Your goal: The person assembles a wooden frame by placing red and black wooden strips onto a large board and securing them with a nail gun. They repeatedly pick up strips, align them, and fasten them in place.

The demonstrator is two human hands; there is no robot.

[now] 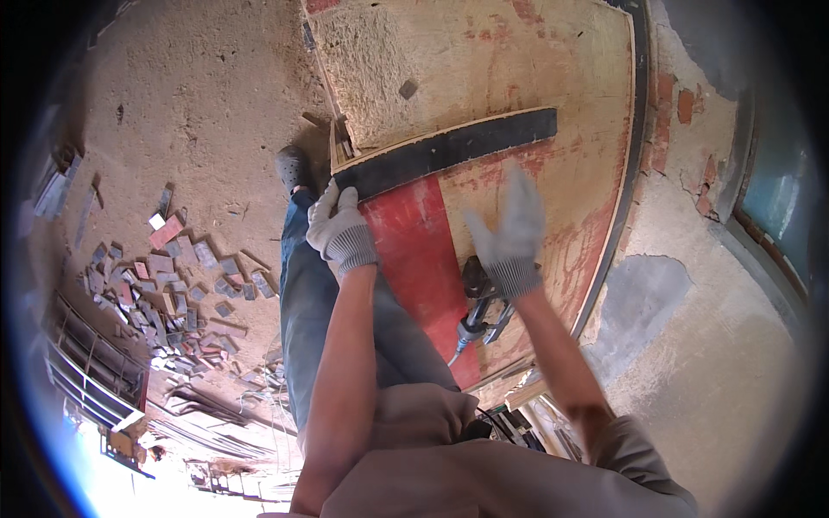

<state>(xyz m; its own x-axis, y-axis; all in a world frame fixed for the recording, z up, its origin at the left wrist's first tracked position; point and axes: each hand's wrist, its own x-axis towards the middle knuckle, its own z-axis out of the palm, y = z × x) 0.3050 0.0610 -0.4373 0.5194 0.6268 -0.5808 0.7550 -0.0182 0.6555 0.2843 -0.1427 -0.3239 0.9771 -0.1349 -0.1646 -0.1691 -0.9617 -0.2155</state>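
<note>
A long, narrow black-faced board [458, 148] with pale rough edges lies slantwise across the worktable. My left hand [341, 226], in a whitish knit glove, grips its near left end, fingers at the corner. My right hand [511, 226], gloved the same way and slightly blurred, is above the table to the right of the board's middle. Its fingers are stretched out with the thumb apart, and it holds nothing. Just beneath that wrist rests a dark corded power tool [475, 298], partly hidden by the glove, with a blue cable leading toward me.
The worn worktable [553, 52] has a red panel [419, 242] and a sawdust-covered far left part. A plastered wall [665, 363] with exposed brick borders it on the right. Several wood offcuts [164, 285] lie heaped on the dirt floor to the left, near a metal rack [95, 371].
</note>
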